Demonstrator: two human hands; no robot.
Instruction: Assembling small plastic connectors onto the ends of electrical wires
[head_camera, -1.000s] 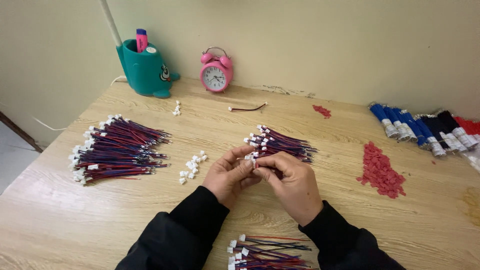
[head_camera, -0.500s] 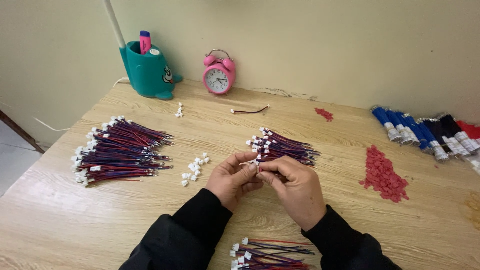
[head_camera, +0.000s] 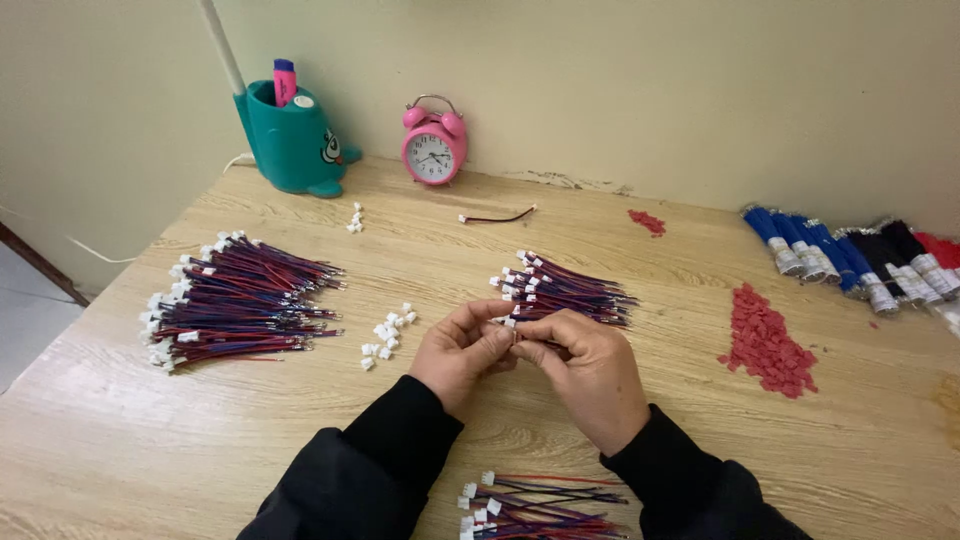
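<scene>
**At table centre: both hands pinch one small wire connector**

Nearest, below the wrists: loose bundle (head_camera: 545, 505) of red/blue/black leads with white plastic plugs, on the wood-grain table (head_camera: 120, 450). Black sleeves above it. Left hand (head_camera: 462, 352) and right hand (head_camera: 590, 370) meet fingertip to fingertip, pressed together on a tiny white connector (head_camera: 511, 324); the wire it sits on is mostly hidden by fingers. Left of the grip: scatter of white housings (head_camera: 388, 333), then a big fanned wire pile (head_camera: 235, 300). Just behind the grip: smaller wire bundle (head_camera: 565, 288). Right: heap of flat red chips (head_camera: 765, 340), blue and black rolls (head_camera: 850, 255). Far: round pink alarm clock (head_camera: 433, 145), glossy teal pen holder (head_camera: 293, 140) against the wall.
</scene>
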